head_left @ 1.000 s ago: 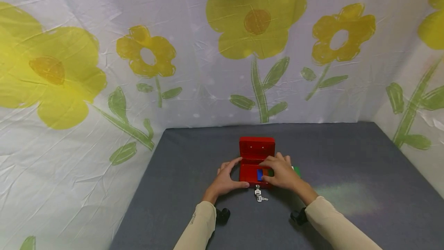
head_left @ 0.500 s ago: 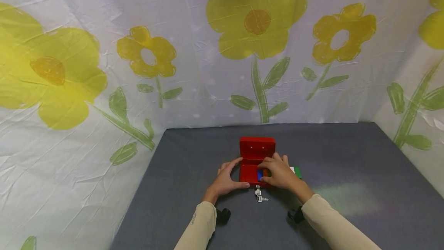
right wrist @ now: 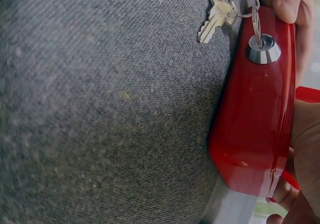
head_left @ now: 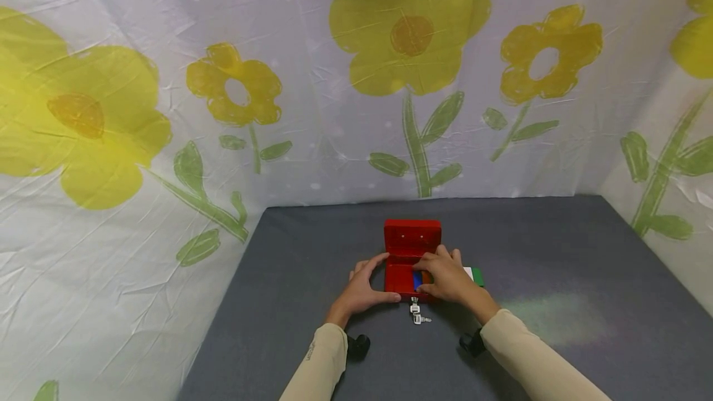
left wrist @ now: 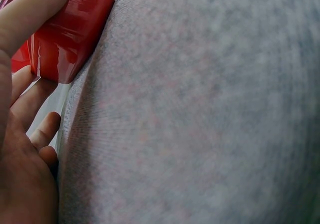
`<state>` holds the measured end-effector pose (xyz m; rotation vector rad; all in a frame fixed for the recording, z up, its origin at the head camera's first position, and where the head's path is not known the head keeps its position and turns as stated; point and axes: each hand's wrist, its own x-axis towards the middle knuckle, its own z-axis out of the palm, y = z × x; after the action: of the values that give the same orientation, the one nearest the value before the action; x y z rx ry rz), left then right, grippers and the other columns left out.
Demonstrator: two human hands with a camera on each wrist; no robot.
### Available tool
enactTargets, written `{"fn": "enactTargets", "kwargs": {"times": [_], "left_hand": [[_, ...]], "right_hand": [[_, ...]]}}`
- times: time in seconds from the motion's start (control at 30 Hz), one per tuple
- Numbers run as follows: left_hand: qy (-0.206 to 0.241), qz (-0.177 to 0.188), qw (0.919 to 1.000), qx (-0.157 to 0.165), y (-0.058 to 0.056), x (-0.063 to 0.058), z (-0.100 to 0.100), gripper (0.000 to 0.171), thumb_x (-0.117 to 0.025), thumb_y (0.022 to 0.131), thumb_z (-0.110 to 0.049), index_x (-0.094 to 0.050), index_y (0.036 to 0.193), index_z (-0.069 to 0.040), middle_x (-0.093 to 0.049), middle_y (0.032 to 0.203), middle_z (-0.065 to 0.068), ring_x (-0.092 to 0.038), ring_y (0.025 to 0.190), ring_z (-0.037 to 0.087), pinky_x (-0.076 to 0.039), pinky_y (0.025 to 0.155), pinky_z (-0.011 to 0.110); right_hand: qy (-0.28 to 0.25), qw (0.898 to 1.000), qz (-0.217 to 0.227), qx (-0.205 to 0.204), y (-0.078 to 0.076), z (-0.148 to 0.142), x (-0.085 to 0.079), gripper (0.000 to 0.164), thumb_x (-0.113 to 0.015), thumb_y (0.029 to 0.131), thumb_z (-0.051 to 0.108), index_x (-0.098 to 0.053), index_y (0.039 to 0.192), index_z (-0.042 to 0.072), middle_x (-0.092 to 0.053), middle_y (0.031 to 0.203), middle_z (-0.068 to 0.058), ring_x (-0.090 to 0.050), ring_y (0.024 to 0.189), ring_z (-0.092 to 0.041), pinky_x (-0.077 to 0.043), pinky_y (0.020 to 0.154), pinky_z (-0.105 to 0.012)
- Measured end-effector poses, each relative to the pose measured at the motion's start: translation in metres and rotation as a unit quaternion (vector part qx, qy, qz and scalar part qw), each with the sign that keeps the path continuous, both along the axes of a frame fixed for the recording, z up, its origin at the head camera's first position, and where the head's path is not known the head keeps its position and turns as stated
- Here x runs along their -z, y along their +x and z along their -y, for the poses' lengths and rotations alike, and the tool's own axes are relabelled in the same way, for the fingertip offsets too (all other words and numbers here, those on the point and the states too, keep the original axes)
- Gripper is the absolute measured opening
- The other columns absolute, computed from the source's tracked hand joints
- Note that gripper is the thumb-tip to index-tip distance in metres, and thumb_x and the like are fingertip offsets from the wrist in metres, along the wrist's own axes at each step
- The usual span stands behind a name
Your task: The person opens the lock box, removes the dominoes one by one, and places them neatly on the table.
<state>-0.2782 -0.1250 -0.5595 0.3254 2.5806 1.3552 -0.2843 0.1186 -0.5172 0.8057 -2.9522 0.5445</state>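
While it's open, the red box (head_left: 400,275) sits toward the worktop's (head_left: 312,246) far edge

Left hand (head_left: 359,290), spread wide, grips its left side; right hand (head_left: 452,277) bends its fingers over blue-and-orange stuff (head_left: 418,280) inside, can't tell if it's pinching any.

The box (head_left: 399,281) stands on the table (head_left: 303,252), its lid (head_left: 412,237) raised along its rear edge. Small pieces (head_left: 418,281) lie inside, in the box's right part. The left hand (head_left: 359,289) is at the box's left side, thumb at its front; the right hand (head_left: 452,279) is over its right part. A flat item (head_left: 477,276) is just right of the box. The lock (right wrist: 263,50) is on the box's front, with keys (right wrist: 217,14) on a ring before it. A curtain (head_left: 312,159) hangs behind the box.
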Motion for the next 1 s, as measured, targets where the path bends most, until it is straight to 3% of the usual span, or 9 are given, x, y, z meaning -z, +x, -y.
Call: {"fn": "enactTargets", "kwargs": {"times": [1.0], "left_hand": [[-0.010,0.004,0.9999,-0.005,-0.0015,0.0028,-0.0003,0.095,-0.089,0.071,-0.055,-0.039,0.151,-0.048,-0.036,0.156,0.008,-0.034,0.142,0.034,-0.039,0.110,0.064]], "right_hand": [[0.017,1.000,-0.007,0.003,0.0016,0.0026,-0.0024,0.040,-0.088,0.078,0.023,-0.078,0.115,0.014,-0.075,0.117,-0.006,-0.039,0.088,-0.019,-0.022,0.074,-0.041]]}}
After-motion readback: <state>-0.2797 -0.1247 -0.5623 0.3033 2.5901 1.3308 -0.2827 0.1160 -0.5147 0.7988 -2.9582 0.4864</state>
